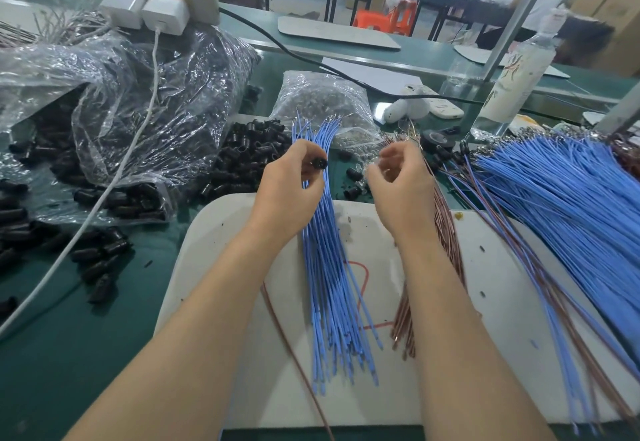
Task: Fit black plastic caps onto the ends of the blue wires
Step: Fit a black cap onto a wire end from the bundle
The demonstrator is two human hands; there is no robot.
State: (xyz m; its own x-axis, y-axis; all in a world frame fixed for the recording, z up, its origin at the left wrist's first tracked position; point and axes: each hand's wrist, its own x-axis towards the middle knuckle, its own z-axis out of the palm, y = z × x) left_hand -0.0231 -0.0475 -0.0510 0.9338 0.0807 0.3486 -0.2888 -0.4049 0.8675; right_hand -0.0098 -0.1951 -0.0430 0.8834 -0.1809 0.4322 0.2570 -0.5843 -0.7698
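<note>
My left hand [289, 186] pinches one black plastic cap [318, 163] between thumb and fingers and also holds a bundle of blue wires [332, 288] that runs from above the hand down over the white board [214, 288]. My right hand [398, 184] is curled around a bundle of brown wires [446, 232], its fingertips close together near a small clear part; what they pinch is blurred. Loose black caps [249, 156] lie heaped just left of my left hand.
A large clear bag of black caps [138, 101] fills the left side, with more caps [97, 253] scattered on the green table. A small bag of metal parts [322, 101] sits behind the hands. A big fan of blue wires [561, 205] lies at right. A white cable [104, 198] crosses the left.
</note>
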